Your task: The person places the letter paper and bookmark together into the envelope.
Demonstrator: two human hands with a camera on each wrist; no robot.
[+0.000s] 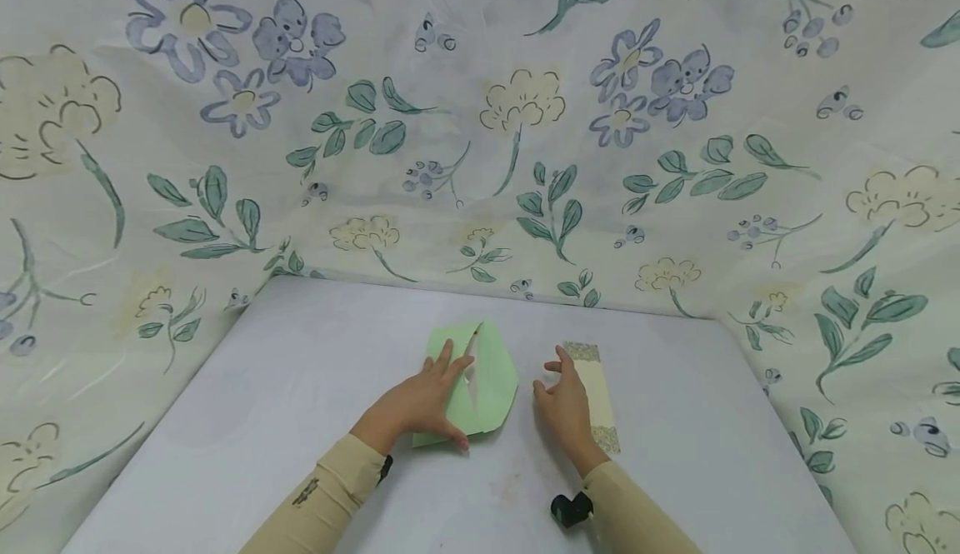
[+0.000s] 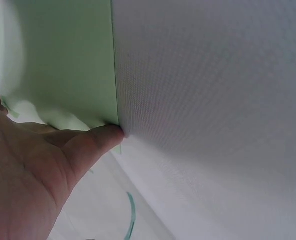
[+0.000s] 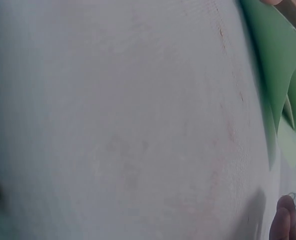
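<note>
A light green folded sheet of paper lies on the white table, a narrow gap running up its middle between two flaps. My left hand rests on its left part with fingers spread and the thumb at its near edge. In the left wrist view the thumb presses by the edge of the green sheet. To the right lies a cream strip with speckled grey-gold bands at both ends. My right hand is beside it, overlapping its left side, fingers loosely bent with nothing between them.
The white tabletop meets a cloth wall printed with flowers and leaves at the back and on both sides. A black wrist device sits at the right cuff. Faint reddish stains mark the table near the front.
</note>
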